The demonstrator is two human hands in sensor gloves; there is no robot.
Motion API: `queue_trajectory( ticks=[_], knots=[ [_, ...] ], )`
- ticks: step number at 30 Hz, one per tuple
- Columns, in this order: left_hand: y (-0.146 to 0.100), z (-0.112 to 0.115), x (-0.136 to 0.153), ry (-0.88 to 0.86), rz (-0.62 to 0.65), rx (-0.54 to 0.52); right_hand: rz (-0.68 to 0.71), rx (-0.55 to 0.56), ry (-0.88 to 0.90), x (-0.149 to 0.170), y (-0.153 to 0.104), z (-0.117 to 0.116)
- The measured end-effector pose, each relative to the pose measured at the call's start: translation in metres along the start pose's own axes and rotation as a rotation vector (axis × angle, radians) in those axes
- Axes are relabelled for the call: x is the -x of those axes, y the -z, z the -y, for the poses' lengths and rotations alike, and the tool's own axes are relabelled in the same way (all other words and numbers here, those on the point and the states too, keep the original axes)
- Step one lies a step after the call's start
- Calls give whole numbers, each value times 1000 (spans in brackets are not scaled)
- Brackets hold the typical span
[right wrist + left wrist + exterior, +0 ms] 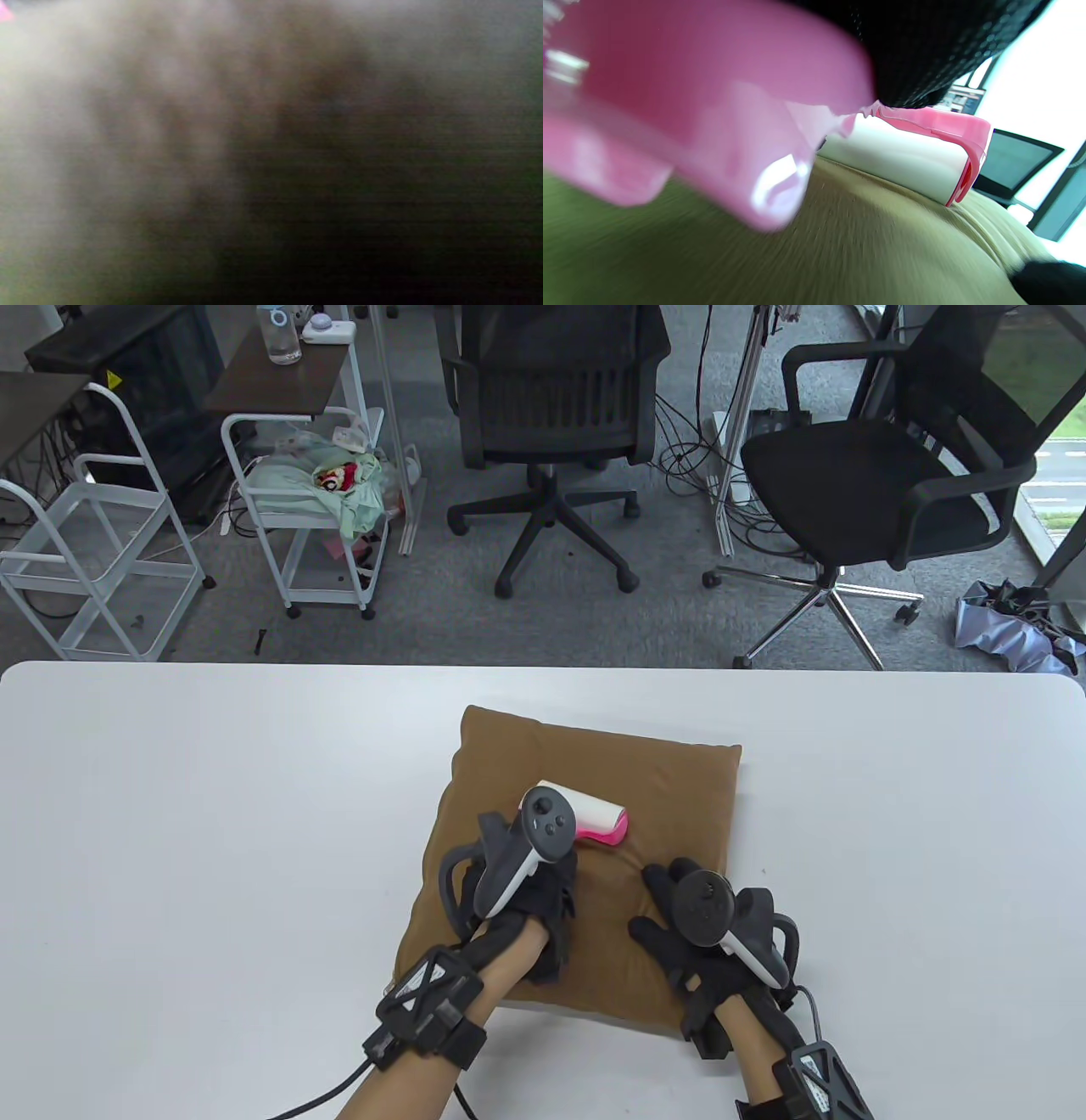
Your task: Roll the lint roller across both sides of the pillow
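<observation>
Here the left hand (517, 899) grips the lint roller (598, 819), its roll pointing toward two o'clock on the pillow (670, 789); the right hand (687, 933) presses flat, fingers spread.

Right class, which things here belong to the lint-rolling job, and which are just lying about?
Job: lint roller, pillow, left hand, right hand.
Lying about: office chairs, white trolley, bottle, table.
</observation>
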State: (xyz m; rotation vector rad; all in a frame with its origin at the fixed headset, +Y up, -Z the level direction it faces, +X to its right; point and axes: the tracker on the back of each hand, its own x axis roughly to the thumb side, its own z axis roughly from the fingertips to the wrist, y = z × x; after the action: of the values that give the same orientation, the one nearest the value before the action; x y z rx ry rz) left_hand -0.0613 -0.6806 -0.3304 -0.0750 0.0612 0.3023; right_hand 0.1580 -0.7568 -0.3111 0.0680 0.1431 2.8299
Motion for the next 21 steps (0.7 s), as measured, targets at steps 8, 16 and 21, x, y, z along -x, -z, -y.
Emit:
queue_trajectory(
  ticks=[8,16,21],
  knots=[
    [-71,0,26,87,11,56,-6,-2,8,1,-1,0],
    [-100,-3,53,83,-8,163,-7,1,7,2,-2,0],
    [-94,0,51,73,-18,153,-7,-2,11,2,-1,0]
  ],
)
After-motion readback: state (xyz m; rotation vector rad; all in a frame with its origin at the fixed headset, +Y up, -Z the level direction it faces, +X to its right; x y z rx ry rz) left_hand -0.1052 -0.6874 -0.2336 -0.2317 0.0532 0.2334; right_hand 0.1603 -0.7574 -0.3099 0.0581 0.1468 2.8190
